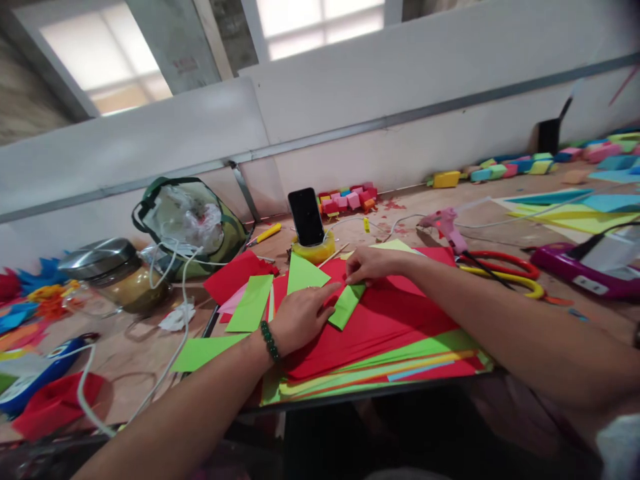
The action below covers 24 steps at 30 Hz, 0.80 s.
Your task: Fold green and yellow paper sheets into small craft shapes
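A small folded green paper strip (pixel 345 305) lies on a stack of red sheets (pixel 390 327). My left hand (pixel 300 317), a green bead bracelet on its wrist, rests flat on the red paper with its index finger touching the strip's left edge. My right hand (pixel 370 265) pinches the strip's upper end between fingertips. Other green pieces (pixel 250 303) lie just left of my hands, one a triangle (pixel 303 273).
A phone (pixel 306 217) stands in a yellow tape roll behind the paper. A pink glue gun (pixel 445 223), red and yellow scissors (pixel 505 270), a purple device (pixel 585 270), a lidded jar (pixel 113 273), a green bag (pixel 193 223), white cables and coloured paper blocks (pixel 500 170) surround the stack.
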Tool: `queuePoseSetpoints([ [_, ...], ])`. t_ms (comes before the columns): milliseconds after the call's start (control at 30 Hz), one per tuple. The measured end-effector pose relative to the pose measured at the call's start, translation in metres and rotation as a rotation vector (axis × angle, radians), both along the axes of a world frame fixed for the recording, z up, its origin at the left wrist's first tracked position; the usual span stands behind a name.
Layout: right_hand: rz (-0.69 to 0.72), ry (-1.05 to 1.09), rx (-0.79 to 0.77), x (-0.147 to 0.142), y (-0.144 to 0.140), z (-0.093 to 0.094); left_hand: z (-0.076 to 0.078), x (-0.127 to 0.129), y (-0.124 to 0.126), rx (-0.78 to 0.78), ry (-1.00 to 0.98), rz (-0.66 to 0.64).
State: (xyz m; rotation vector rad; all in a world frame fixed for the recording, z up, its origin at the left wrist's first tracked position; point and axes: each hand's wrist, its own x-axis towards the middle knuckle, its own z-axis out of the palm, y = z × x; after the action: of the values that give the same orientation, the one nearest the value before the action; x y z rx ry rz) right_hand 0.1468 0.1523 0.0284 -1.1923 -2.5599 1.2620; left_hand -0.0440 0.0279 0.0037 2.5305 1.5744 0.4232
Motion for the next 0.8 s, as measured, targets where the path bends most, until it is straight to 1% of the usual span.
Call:
queuePoseSetpoints([
  [67, -0.003, -0.023, 0.017, -0.001, -0.002, 0.001, 0.0, 0.001, 0.0, 0.097, 0.054, -0.089],
  [133, -0.004, -0.039, 0.029, -0.002, -0.002, 0.001, 0.0, 0.002, 0.002, 0.158, 0.083, -0.23],
  [200, -0.002, -0.047, 0.038, -0.002, -0.002, 0.0, -0.001, 0.002, 0.004, 0.165, 0.078, -0.346],
  [267, 0.004, -0.051, 0.042, -0.001, -0.001, -0.002, -0.001, 0.002, 0.006, 0.143, 0.056, -0.396],
  [400, 0.019, -0.05, 0.047, 0.001, 0.001, -0.005, 0.002, 0.001, 0.004, 0.103, 0.065, -0.4],
  [667, 0.032, -0.041, 0.089, -0.001, -0.003, -0.003, 0.015, 0.0, -0.006, 0.06, 0.233, -0.401],
  [800, 0.044, -0.04, 0.109, -0.001, 0.001, -0.006, 0.02, 0.0, -0.011, 0.047, 0.286, -0.408],
])
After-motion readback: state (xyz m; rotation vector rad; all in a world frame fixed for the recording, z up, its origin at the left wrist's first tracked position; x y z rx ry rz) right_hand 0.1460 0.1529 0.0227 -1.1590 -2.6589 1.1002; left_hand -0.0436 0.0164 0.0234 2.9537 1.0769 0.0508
